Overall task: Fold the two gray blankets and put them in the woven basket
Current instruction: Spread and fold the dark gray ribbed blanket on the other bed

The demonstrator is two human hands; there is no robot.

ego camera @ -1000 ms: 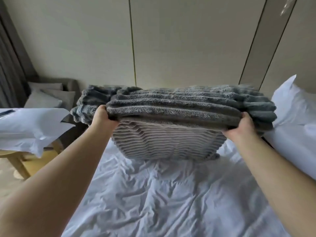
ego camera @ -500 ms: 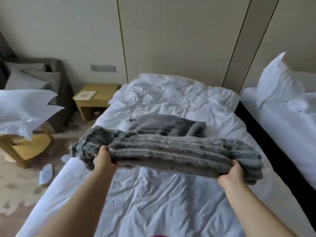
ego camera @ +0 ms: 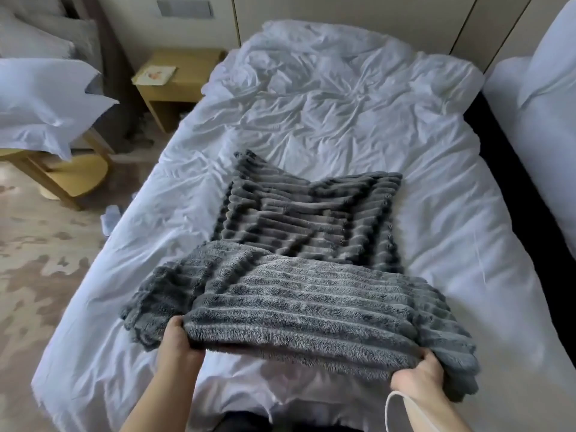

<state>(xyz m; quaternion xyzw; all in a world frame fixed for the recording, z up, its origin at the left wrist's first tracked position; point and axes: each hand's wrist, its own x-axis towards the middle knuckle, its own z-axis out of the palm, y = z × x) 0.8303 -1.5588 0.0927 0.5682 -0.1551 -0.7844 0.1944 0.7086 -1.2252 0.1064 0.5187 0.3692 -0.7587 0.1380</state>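
Lowered to the bed (ego camera: 343,104), the gray blanket (ego camera: 299,307) lies beyond left grip (ego camera: 177,347) and right grip (ego camera: 417,377), both clutching its edge.

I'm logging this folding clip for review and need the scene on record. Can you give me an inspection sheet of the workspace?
Surface: bed with a wrinkled white sheet.
Job's things: gray blanket, near edge lifted, ribbed far part lying flat on the sheet; cannot tell whether this is one blanket or two. No woven basket seen.
Clutter: small white item on the floor beside the bed.
Grippers: left hand and right hand each grip the blanket's near edge.
Cables: white cord by the right wrist.
Surroundings: wooden nightstand with a card on it; pillow on a wooden table at left; second bed at right.
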